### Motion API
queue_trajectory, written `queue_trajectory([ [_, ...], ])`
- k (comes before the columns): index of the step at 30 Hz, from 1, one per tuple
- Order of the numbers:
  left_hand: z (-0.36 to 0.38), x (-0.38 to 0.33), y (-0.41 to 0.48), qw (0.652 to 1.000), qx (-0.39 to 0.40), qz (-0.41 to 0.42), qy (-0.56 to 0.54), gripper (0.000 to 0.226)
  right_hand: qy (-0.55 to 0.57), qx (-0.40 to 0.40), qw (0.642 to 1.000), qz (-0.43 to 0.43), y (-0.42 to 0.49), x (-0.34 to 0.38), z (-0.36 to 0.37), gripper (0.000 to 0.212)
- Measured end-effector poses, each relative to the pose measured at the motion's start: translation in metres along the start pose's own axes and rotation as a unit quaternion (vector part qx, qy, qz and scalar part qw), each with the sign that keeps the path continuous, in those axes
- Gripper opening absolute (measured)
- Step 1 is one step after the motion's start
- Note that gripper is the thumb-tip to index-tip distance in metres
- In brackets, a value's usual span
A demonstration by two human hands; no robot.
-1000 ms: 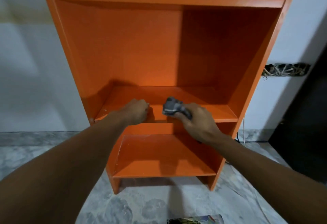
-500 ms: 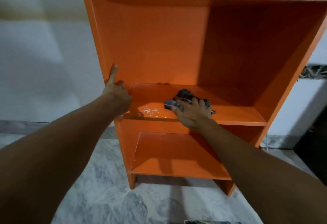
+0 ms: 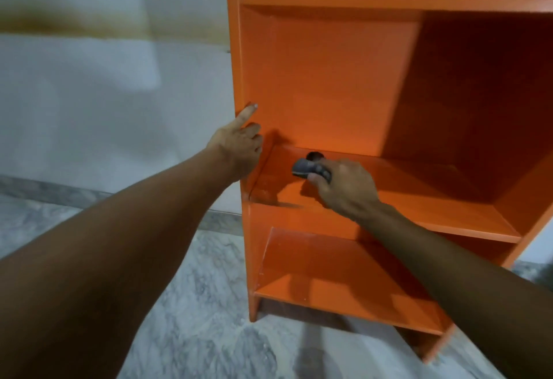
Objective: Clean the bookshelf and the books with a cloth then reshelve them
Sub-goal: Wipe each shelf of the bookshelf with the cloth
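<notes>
An orange bookshelf (image 3: 329,79) stands against the wall, and the shelves in view hold no books. My right hand (image 3: 344,190) grips a bunched dark grey cloth (image 3: 308,167) and presses it on the left part of the middle shelf board (image 3: 434,208). My left hand (image 3: 239,145) holds the front edge of the bookshelf's left side panel, its thumb up along the edge and its fingers curled inside. No books are in view.
A white wall (image 3: 104,94) runs behind and to the left of the bookshelf. The floor (image 3: 194,318) is grey marble. A lower shelf board (image 3: 344,283) sits below the one under the cloth, and an upper board (image 3: 389,1) crosses the top.
My view has swung left, so the bookshelf sits further right. My left hand went from the shelf's front to the left side panel. The cloth slid left along the shelf.
</notes>
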State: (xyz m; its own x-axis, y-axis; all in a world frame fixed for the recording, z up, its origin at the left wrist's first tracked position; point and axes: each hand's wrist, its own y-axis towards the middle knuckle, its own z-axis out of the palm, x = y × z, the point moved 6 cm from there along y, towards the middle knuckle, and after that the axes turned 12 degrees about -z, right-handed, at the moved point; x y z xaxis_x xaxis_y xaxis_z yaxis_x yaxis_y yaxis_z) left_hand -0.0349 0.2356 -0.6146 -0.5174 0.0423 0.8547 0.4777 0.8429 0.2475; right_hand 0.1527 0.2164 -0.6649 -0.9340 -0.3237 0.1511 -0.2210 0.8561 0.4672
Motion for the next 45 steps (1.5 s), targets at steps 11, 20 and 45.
queue_trajectory([
  [11,0.006,-0.002,0.005,1.000,0.008,0.014,0.007,0.037,0.001,0.212,0.977,0.004,0.054,0.025,0.080,0.053],
  [20,0.002,0.000,0.002,1.000,0.021,0.015,0.002,0.036,0.102,0.075,0.965,-0.232,-0.014,0.085,0.054,0.029],
  [45,0.005,-0.002,0.002,1.000,0.000,0.005,0.022,0.037,-0.119,0.045,0.974,-0.190,-0.013,0.093,0.054,0.035],
])
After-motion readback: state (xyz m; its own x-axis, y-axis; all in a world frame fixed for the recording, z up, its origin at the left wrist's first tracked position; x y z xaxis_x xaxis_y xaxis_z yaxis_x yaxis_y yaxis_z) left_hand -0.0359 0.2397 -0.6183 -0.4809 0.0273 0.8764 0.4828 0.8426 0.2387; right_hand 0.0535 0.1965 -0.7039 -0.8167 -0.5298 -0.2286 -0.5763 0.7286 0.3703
